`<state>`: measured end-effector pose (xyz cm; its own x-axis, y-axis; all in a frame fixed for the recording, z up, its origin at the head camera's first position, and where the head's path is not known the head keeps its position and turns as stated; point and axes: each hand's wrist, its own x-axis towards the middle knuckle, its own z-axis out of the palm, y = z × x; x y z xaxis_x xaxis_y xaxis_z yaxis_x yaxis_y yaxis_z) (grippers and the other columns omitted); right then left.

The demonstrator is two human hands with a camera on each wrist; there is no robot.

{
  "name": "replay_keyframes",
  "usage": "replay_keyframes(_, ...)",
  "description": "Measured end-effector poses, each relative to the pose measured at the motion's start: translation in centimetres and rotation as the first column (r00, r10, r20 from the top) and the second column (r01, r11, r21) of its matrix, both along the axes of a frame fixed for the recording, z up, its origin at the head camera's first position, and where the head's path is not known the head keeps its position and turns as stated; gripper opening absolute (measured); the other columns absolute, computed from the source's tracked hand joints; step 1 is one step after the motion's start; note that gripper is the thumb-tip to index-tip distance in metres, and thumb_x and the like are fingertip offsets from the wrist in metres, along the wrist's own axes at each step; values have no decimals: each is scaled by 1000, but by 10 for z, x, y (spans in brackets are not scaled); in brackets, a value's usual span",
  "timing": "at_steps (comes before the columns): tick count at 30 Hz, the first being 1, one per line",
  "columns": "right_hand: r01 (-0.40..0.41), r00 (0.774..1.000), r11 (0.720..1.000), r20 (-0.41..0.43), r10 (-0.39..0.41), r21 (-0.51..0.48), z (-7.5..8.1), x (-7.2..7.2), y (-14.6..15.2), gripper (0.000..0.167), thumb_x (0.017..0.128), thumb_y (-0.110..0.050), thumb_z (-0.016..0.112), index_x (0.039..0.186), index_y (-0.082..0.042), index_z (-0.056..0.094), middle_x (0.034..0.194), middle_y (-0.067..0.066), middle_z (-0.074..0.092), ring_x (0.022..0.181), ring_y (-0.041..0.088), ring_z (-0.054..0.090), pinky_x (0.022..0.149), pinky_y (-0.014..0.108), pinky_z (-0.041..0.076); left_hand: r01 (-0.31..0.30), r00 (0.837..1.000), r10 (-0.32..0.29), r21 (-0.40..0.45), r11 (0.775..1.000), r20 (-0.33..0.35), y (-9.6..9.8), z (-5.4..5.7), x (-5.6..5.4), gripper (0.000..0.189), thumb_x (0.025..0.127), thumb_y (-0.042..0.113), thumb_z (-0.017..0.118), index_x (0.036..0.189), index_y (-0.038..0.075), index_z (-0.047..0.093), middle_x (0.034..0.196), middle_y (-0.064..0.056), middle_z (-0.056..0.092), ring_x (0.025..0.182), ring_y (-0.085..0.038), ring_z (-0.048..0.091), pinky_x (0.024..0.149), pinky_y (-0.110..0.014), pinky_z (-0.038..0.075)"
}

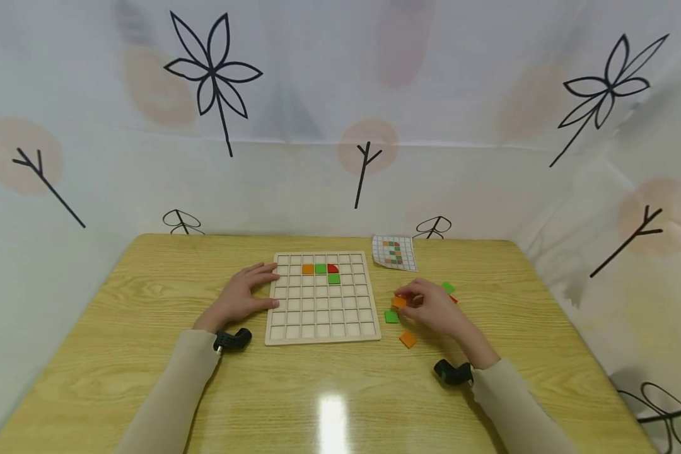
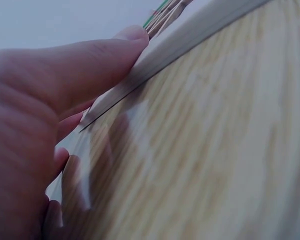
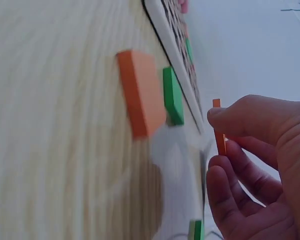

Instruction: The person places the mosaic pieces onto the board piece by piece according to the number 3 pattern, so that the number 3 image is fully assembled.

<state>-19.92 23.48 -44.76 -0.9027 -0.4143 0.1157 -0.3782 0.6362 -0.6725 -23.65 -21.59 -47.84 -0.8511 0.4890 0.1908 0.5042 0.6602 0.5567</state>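
Observation:
A pale wooden grid board lies on the table. Its upper rows hold an orange square tile, a green square tile, a red rounded tile and, below that, another green tile. My left hand rests at the board's left edge, fingers and thumb extended onto the rim. To the right of the board my right hand pinches an orange square tile between thumb and fingers, raised off the table in the right wrist view.
Beside the right hand lie a green tile and an orange tile. Behind it are another green tile and a partly hidden red piece. A printed pattern card sits beyond the board's far right corner. A patterned curtain stands behind the table.

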Motion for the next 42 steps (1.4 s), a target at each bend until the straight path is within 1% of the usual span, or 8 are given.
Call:
replay_keyframes(7, -47, 999, 999, -25, 47, 5, -1, -10, -19, 28, 86, -7, 78, 114, -5, 73, 102, 1, 64, 91, 17, 60, 81, 35, 56, 7, 1000, -7, 1, 1000, 5, 0, 0, 0, 63, 88, 42, 75, 139, 10, 59, 156, -7, 40, 146, -35, 25, 116, -61, 15)
replay_keyframes(13, -82, 997, 996, -4, 82, -34, -1, -20, -37, 29, 86, -7, 78, 114, -4, 72, 103, 2, 64, 92, 17, 60, 82, 35, 55, 4, 1000, -4, 0, 1000, 7, -2, 0, 0, 62, 88, 41, 75, 140, 10, 59, 156, -7, 40, 146, -35, 25, 116, -61, 15)
replay_keyframes(18, -94, 996, 995, 5, 95, -43, 0, -26, -52, 28, 87, -8, 78, 114, -5, 73, 103, 2, 65, 92, 18, 61, 83, 36, 55, 5, 1000, -5, 2, 1000, 7, -3, -1, -1, 62, 88, 41, 75, 139, 10, 59, 156, -7, 40, 146, -35, 26, 116, -61, 15)
replay_keyframes(26, -75, 996, 996, 51, 77, -44, 1, -35, -74, 27, 87, -10, 78, 114, -9, 73, 102, -1, 63, 93, 15, 60, 82, 34, 54, 10, 1000, -10, -5, 1000, -4, -3, -2, -2, 62, 87, 42, 75, 139, 11, 60, 156, -6, 40, 146, -35, 27, 115, -62, 17)
replay_keyframes(28, -80, 996, 996, 48, 81, -38, 1, -38, -80, 26, 87, -9, 78, 113, -9, 73, 102, -1, 62, 93, 15, 59, 82, 33, 54, 10, 1000, -10, -4, 1000, -5, -3, -2, -2, 62, 88, 42, 75, 139, 11, 60, 156, -7, 41, 146, -35, 27, 115, -62, 17)
replay_keyframes(33, -128, 991, 991, 24, 128, -29, 1, -46, -96, 26, 87, -8, 77, 113, -7, 74, 102, 0, 64, 92, 15, 59, 82, 32, 55, 11, 1000, -11, 3, 1000, -5, -4, -2, -1, 62, 87, 42, 75, 139, 11, 60, 156, -6, 40, 146, -35, 27, 115, -62, 17)
replay_keyframes(36, -150, 988, 988, 25, 151, -31, 0, -49, -104, 25, 88, -8, 77, 113, -6, 74, 101, 0, 64, 92, 15, 59, 83, 33, 55, 13, 1000, -13, 6, 1000, -5, -4, -3, -1, 62, 87, 42, 75, 139, 11, 60, 156, -6, 40, 146, -35, 27, 115, -62, 17)
replay_keyframes(42, -129, 990, 991, 54, 130, -22, -5, -55, -116, 23, 88, -9, 77, 111, -9, 74, 101, -2, 64, 91, 14, 59, 83, 33, 53, 13, 1000, -12, 15, 1000, -7, -3, -1, 0, 62, 87, 41, 76, 138, 10, 60, 156, -6, 41, 146, -35, 27, 115, -62, 18)
